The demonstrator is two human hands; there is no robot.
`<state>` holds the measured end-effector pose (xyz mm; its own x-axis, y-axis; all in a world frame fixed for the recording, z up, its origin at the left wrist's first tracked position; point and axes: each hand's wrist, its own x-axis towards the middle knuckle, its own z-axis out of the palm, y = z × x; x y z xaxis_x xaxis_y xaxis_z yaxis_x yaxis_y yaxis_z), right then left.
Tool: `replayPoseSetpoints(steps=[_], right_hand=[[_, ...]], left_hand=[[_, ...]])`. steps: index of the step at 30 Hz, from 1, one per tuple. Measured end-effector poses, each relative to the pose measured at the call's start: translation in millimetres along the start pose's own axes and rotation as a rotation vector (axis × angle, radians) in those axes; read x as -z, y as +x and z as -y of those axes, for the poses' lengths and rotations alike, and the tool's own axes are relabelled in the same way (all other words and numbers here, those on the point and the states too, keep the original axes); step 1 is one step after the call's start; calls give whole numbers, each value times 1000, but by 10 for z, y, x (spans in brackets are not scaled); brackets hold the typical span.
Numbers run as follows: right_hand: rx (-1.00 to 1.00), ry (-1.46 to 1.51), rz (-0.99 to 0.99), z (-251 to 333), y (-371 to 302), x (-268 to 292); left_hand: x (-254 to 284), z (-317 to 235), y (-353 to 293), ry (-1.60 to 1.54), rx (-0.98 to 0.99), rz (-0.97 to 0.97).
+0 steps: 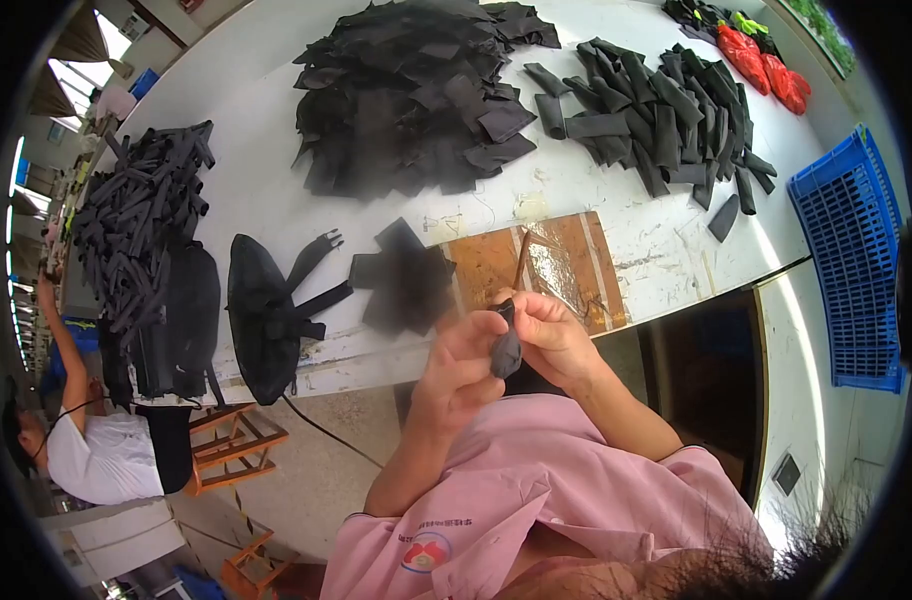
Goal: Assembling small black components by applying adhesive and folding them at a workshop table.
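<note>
At the far left, a person in a white shirt is beside a heap of dark strips on the white tabletop. Next comes a black bag with a buckled strap, then a few dark cloth pieces, with a large pile of cloth beyond. The left hand grasps a small dark cloth piece, its thumb and forefinger near the top, other fingers by the lower end. The cloth sits between both hands, in front of a brown board. The right hand pinches its upper end with the fingertips. Farther right lie dark cloth tubes, red plastic bags and a blue crate.
</note>
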<state>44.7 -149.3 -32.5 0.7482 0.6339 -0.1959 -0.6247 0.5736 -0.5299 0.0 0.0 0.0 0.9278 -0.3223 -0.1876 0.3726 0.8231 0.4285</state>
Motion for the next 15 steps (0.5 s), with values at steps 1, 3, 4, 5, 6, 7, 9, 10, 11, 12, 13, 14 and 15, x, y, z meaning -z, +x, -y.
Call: replayPoseSetpoints(steps=[1, 3, 4, 5, 6, 7, 9, 10, 11, 12, 13, 14, 15], right_hand=[[121, -79, 12, 49, -26, -55], [239, -156, 13, 138, -87, -105], [342, -352, 3, 179, -116, -122], [443, -550, -5, 216, -154, -154], [504, -637, -28, 277, -150, -202], [514, -638, -28, 339, -136, -248], [686, -996, -83, 459, -132, -336], [690, -999, -86, 523, -161, -393], [622, -1039, -109, 591, -194, -456], [555, -1076, -128, 636, -222, -513], [559, -1077, -128, 670, -212, -545], [569, -1043, -143, 710, -177, -572], [578, -1011, -155, 768, -142, -598]], left_hand=[[-70, -30, 18, 195, -46, 57], [-341, 40, 14, 808, -300, -225], [-283, 138, 35, 1016, -477, -258], [-222, 220, 50, 1223, -659, -288], [-258, 235, 101, 1226, -661, -280], [-318, 236, 149, 1268, -788, -285], [-450, 180, 206, 1304, -919, -285], [-529, 128, 222, 1312, -972, -261], [-572, 98, 254, 1320, -1026, -236], [-559, 110, 290, 1167, -1002, -218], [-627, 113, 256, 969, -813, -198], [-653, 75, 255, 831, -716, -214], [-674, 10, 282, 693, -619, -230]])
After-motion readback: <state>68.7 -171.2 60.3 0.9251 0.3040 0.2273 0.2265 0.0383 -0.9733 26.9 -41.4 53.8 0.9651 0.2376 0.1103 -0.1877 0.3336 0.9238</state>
